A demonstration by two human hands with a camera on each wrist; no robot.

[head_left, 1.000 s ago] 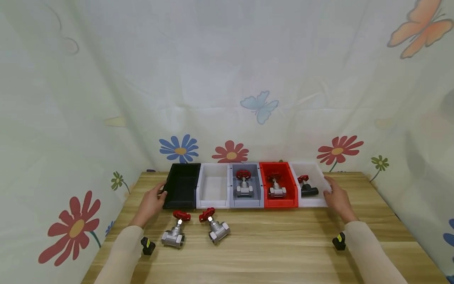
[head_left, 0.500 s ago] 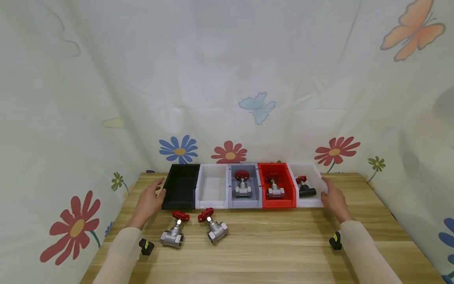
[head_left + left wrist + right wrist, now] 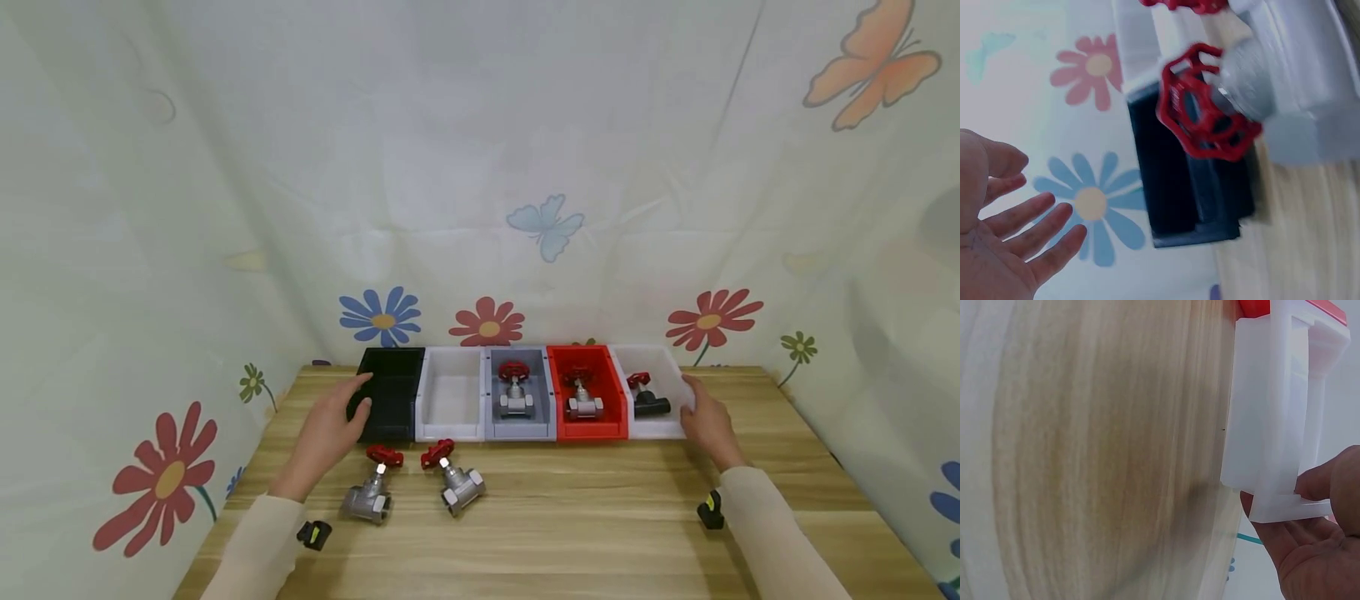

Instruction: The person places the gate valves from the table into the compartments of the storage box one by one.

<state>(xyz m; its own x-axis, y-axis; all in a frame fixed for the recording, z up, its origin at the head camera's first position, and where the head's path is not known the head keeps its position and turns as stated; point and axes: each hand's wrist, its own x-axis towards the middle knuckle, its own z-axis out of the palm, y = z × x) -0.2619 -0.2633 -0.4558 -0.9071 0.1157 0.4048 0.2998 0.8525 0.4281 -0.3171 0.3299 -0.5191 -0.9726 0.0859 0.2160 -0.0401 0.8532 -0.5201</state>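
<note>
My left hand (image 3: 326,429) hovers in front of and over the left side of the black bin (image 3: 386,432), its fingers relaxed and holding nothing. In the left wrist view its fingers spread apart. My right hand (image 3: 708,423) grips the side wall of the white bin (image 3: 1254,412) at the right end, thumb inside and fingers outside. That bin holds a black valve (image 3: 651,405) with a red handwheel. Two metal valves with red handwheels lie on the table before the bins: the left valve (image 3: 367,503) and the right valve (image 3: 463,490).
Between the end bins stand another white bin (image 3: 452,432), a grey bin (image 3: 521,431) and a red bin (image 3: 592,430), side by side. A metal valve (image 3: 516,403) lies in the grey bin, another valve (image 3: 585,406) in the red. A patterned curtain (image 3: 480,167) hangs behind the table (image 3: 562,533).
My left hand has come off the outer side of the black bin and moved right, over its near left side. My right hand keeps its grip on the white bin. The valves lie as before.
</note>
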